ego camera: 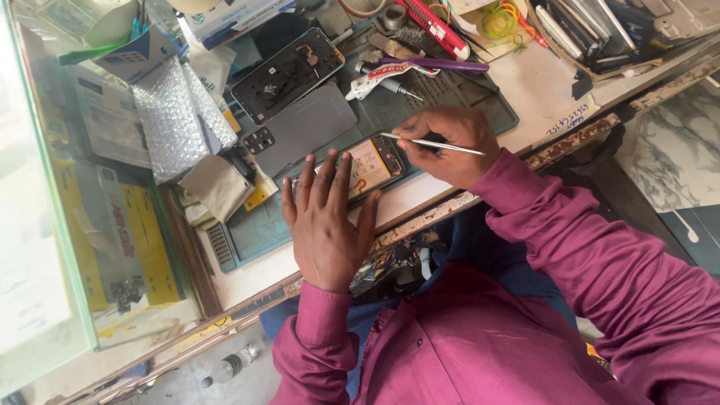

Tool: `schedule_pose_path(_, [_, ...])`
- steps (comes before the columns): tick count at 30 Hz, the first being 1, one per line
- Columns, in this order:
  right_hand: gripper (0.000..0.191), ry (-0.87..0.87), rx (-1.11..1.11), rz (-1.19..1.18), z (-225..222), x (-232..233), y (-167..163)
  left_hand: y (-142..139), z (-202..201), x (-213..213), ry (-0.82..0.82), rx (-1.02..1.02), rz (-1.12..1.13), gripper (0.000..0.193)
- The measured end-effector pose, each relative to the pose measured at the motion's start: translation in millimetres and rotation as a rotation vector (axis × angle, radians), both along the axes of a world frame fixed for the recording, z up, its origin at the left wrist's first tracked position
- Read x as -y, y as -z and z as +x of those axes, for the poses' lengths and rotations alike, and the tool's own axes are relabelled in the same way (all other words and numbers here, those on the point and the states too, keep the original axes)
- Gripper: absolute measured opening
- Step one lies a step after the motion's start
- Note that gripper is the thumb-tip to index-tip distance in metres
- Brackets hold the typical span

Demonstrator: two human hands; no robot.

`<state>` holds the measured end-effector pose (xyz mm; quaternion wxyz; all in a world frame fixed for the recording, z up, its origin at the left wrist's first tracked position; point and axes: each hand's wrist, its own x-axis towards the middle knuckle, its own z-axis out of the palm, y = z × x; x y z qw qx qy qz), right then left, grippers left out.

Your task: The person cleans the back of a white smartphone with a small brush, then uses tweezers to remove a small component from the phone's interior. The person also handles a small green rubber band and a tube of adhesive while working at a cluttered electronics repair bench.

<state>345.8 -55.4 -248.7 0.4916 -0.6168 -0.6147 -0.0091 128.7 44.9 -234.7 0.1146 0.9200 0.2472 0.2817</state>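
At the near edge of a cluttered repair bench (540, 90), a person's left hand (326, 217) lies flat, fingers spread apart, pinning an opened phone (371, 166) to a green work mat (259, 229). The right hand (450, 142), fingers pinched together on thin metal tweezers (431, 142), holds the tips over the phone's exposed insides beside its battery. A slip could likely gouge the battery or a connector. Farther off lie a grey back cover (304, 127), a second dismantled phone (289, 73) and bubble wrap (169, 112).
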Motion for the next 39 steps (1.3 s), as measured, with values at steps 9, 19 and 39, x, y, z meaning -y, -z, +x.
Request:
schedule_pose_path(9, [0.010, -0.405, -0.643, -0.253, -70.6, 41.8, 13.3, 9.3, -47.9, 31.8, 0.058, 0.208, 0.002, 0.013])
schedule_pose_path(19, [0.012, -0.316, -0.466, -0.288, -78.1, 17.1, -4.9, 18.1, -92.8, 31.0, 0.029, 0.134, -0.118, 0.044])
schedule_pose_path(39, [0.015, -0.274, -0.109, -0.173, -93.4, -33.3, -3.0, -11.9, -87.4, -40.2, -0.023, -0.100, 0.005, 0.074])
